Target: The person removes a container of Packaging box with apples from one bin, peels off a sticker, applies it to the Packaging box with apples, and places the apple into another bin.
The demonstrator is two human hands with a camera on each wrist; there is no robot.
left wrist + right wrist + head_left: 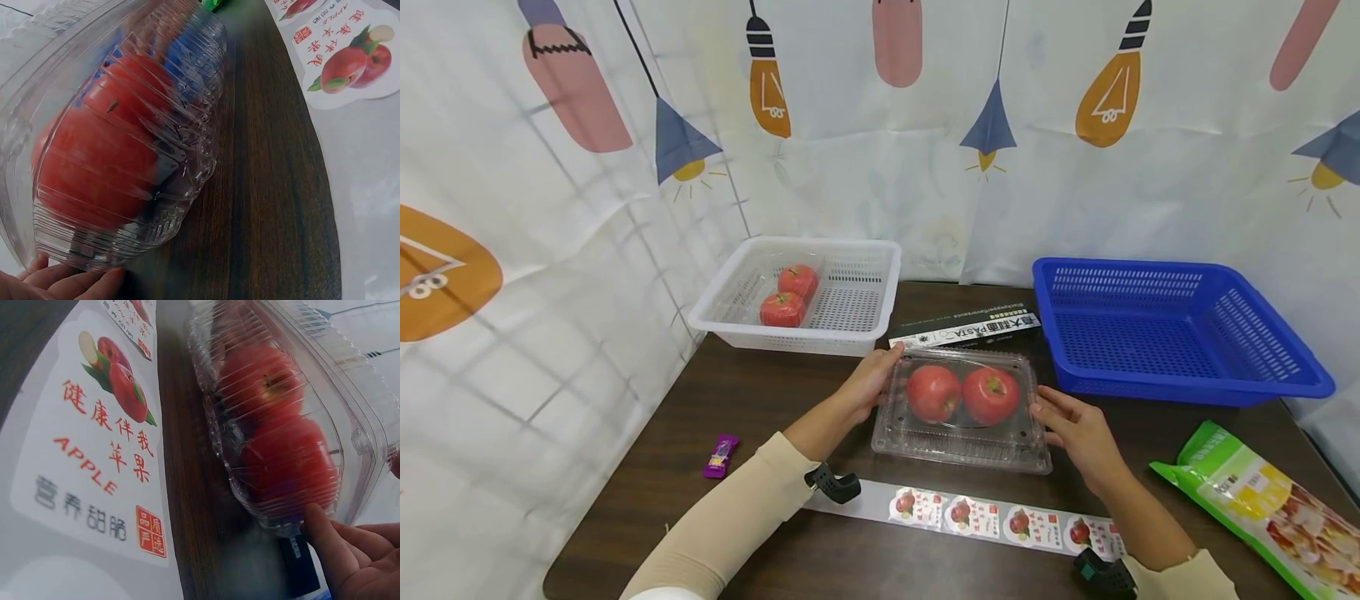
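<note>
A clear plastic clamshell box (958,450) with two red apples (991,396) inside is held between both hands above the dark table. My left hand (871,382) grips its left end, fingertips on the ribbed wall in the left wrist view. At the opposite end, my right hand (1078,433) holds the box by its side, with the thumb against the plastic in the right wrist view. The lid lies over the apples. Below the box runs a white strip of apple stickers (973,517), printed with apples and red lettering.
Behind on the left, a white basket (850,337) contains another clear box with two apples. A blue basket (1187,387) is at the back right. Between them lies a black pasta box (970,325). A purple wrapped snack (721,457) and a green food bag (1262,500) flank the arms.
</note>
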